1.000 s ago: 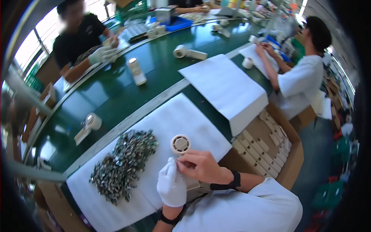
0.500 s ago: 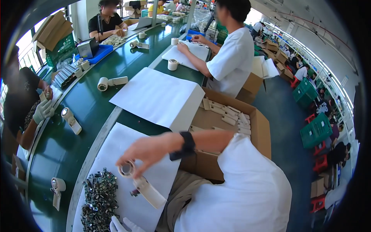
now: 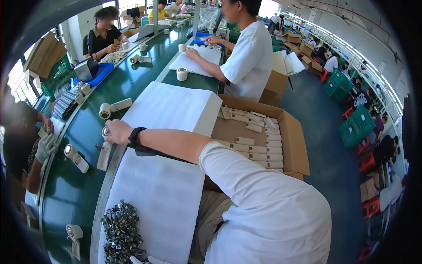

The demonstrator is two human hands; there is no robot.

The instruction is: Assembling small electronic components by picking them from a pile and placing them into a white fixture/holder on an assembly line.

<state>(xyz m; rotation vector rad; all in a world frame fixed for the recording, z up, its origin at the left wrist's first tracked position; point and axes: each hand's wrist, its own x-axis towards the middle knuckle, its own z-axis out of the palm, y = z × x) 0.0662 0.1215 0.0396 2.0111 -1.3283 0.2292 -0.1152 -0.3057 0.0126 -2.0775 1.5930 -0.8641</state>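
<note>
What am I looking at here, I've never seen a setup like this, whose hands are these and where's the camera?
There is no machine arm: these are a person's own hands, seen by a wide fisheye camera worn on their head, so straight edges bend. The bare right hand is at the round head of a cream device on the green surface; how firm its grip is, I can't tell. Only bits of the white-gloved left hand show, beside a pile of small metallic parts on a white sheet.
</note>
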